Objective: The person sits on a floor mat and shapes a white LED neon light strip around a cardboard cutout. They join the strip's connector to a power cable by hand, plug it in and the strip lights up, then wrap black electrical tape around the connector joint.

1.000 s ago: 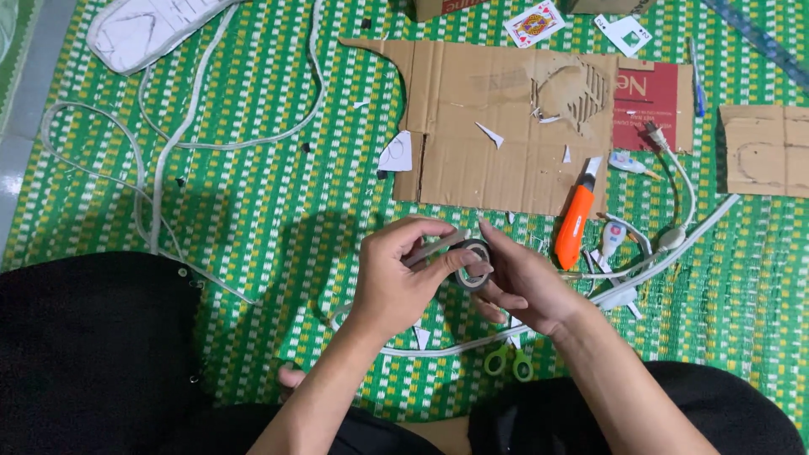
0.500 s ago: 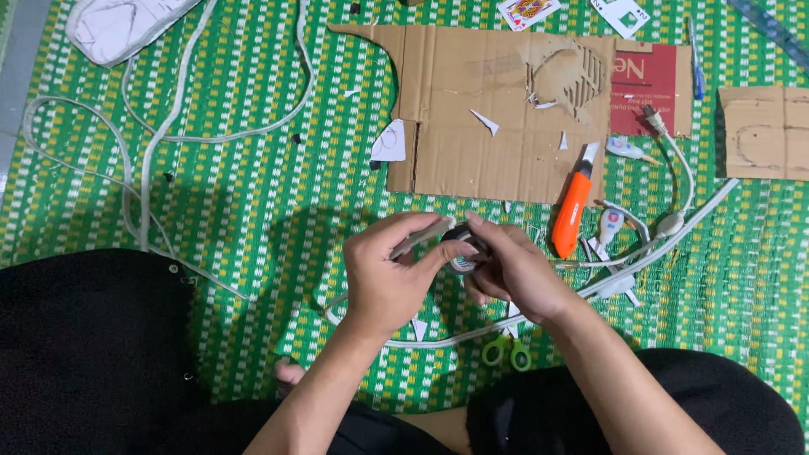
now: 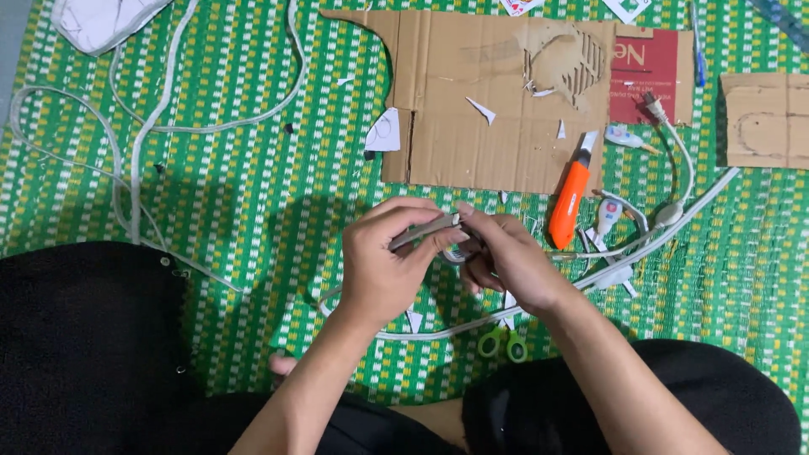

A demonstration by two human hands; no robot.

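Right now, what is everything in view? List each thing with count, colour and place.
Woven plastic mat: one, green and white, under everything.
Flat cardboard sheet: one, brown, cut and torn, top centre.
Smaller cardboard piece: one, brown, top right.
Utility knife: one, orange, below the sheet.
Cord: white, looping at left.
Scissors handles: green, near the right forearm.
Paper scraps: several, white, on and around the sheet.
Small roll of tape: one, between both hands.
Left hand: pinching a greyish strip.
Right hand: on the roll.
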